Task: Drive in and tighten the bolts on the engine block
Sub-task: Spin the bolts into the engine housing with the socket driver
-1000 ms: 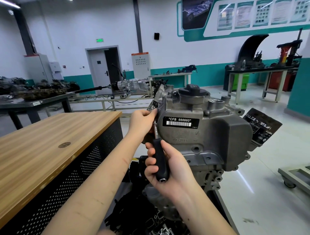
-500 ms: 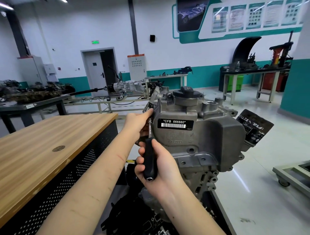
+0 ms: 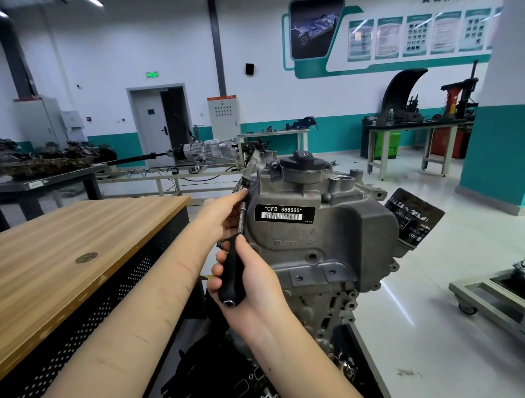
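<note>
here the right hand [image 3: 252, 279] grips the ratchet handle [image 3: 232, 279] for leverage, while the left hand [image 3: 223, 216] pinches its head steady against the engine block [image 3: 326, 235].

1. white walls [image 3: 284, 93], teal band along the base, teal-framed poster boards [image 3: 414, 34] up high.
2. glossy pale floor [image 3: 426, 326], light streaks reflecting off it.
3. grey door [image 3: 150, 125] ajar at the back, green exit sign [image 3: 152, 74] above, white electrical cabinet [image 3: 223, 118] just beside.
4. wood-top bench [image 3: 71, 241] with perforated black front, near left.
5. metal tables [image 3: 412, 133] by the right wall, loaded with parts.
6. ceiling strip lights [image 3: 96, 2] top left.
</note>
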`<act>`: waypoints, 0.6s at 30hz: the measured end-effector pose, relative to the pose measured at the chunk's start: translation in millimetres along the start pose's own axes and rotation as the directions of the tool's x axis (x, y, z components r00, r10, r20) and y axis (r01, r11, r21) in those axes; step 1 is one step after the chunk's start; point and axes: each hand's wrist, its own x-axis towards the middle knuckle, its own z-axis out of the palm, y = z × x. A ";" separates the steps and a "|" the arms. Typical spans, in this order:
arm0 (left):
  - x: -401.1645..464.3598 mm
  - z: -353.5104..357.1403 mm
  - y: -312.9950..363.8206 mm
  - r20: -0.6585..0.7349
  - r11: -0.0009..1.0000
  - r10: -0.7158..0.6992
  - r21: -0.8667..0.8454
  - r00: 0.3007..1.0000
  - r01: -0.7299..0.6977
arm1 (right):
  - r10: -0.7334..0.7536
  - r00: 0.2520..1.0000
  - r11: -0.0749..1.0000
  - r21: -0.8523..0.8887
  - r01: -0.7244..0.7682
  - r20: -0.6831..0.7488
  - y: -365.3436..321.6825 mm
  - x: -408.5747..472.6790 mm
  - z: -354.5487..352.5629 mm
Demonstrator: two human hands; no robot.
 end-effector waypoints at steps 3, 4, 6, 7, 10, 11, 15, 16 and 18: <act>-0.5 -1.1 1.5 0.009 0.999 -0.017 0.031 1.000 0.017 | 0.006 1.000 1.000 -0.018 -0.006 -0.001 0.6 1.6 -0.6; -0.6 -1.3 1.6 0.010 0.999 -0.021 0.039 1.000 0.020 | 0.009 1.000 1.000 -0.023 -0.009 -0.001 0.9 2.0 -1.3; -0.3 -1.4 1.2 0.018 0.999 -0.023 0.040 1.000 0.022 | 0.011 1.000 0.999 -0.033 -0.011 0.000 1.0 2.6 -2.8; 0.2 -1.5 0.8 0.020 0.999 -0.021 0.041 1.000 0.021 | 0.010 1.000 0.999 -0.037 -0.010 0.002 0.7 3.1 -3.4; 2.2 -1.9 0.1 0.018 0.999 -0.016 0.046 1.000 0.015 | 0.012 1.000 0.999 -0.030 -0.012 0.008 -0.4 3.9 -4.4; 2.9 -2.0 0.1 0.018 0.999 -0.015 0.043 1.000 0.015 | 0.015 1.000 1.000 -0.028 -0.015 0.011 -0.6 3.9 -4.8; 5.6 -1.9 -0.8 0.001 0.999 -0.011 0.047 1.000 0.011 | 0.027 0.999 0.999 -0.038 -0.027 0.018 -1.3 3.7 -5.7; 6.2 -2.0 -1.0 0.001 0.999 -0.009 0.042 1.000 0.009 | 0.029 0.999 0.999 -0.037 -0.028 0.016 -1.8 4.0 -5.6; 7.3 -2.3 -1.1 0.002 0.999 -0.008 0.039 1.000 0.008 | 0.031 0.999 0.999 -0.033 -0.031 0.012 -2.1 4.6 -5.1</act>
